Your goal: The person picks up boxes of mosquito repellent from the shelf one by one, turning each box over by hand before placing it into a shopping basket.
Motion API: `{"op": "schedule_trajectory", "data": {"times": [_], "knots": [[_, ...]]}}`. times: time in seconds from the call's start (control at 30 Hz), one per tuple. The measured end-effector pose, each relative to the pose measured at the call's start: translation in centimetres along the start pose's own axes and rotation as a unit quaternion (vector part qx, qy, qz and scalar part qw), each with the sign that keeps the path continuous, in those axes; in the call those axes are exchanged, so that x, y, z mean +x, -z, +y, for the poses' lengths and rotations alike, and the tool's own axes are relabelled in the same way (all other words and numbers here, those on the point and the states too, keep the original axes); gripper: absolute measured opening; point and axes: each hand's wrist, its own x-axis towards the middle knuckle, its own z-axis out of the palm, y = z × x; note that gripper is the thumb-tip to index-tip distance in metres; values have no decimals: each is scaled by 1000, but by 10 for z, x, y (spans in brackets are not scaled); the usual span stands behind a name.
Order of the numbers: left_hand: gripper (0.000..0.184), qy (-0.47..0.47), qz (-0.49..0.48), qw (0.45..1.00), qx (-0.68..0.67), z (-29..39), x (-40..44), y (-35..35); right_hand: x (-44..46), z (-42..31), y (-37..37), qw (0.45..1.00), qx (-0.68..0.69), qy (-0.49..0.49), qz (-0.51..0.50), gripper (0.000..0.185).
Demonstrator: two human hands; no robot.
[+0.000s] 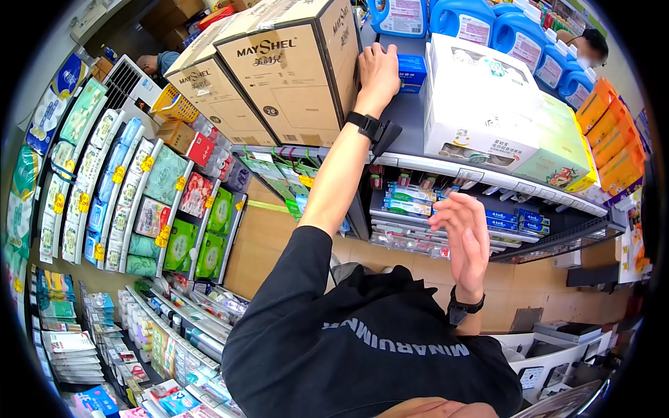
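My left hand [380, 68] reaches up to the top of the shelf unit, between a tall brown MAYSHEL carton [289, 76] and a small blue box [411, 70]. Its fingers curl at the blue box's left side; their tips are partly hidden, so what they hold, if anything, cannot be made out. To the right of the blue box stands a white carton [481, 104]. My right hand [465, 237] is raised in front of the lower shelf, fingers apart and holding nothing. Blue and white toothpaste-like boxes [502, 221] lie on that lower shelf behind it.
Blue detergent bottles [523, 45] line the back of the top shelf. Orange packs [617, 143] stand at its right end. Packed shelves [146, 188] run along the left. Two people are partly visible, at the upper left [157, 64] and upper right [592, 47].
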Motion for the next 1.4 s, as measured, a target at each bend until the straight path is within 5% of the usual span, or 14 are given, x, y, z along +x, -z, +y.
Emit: {"op": "schedule_trajectory", "data": {"times": [0.03, 0.3, 0.97, 1.23, 1.4], "knots": [[54, 0, -3, 1000, 3, 0, -3, 2, 0, 1, 0, 1000, 1, -1, 3, 56], [50, -20, 36, 999, -25, 34, -57, 85, 6, 4, 1, 1000, -2, -16, -14, 54], [76, 122, 22, 960, -251, 54, -183, 187, 21, 19, 14, 995, -86, 17, 53, 54], [81, 104, -72, 782, -611, 45, -231, 153, 18, 30, 26, 980, -196, 10, 26, 79], [82, 107, -73, 769, -627, 57, -246, 138, -2, 39, 39, 985, -160, -63, -11, 74]]}}
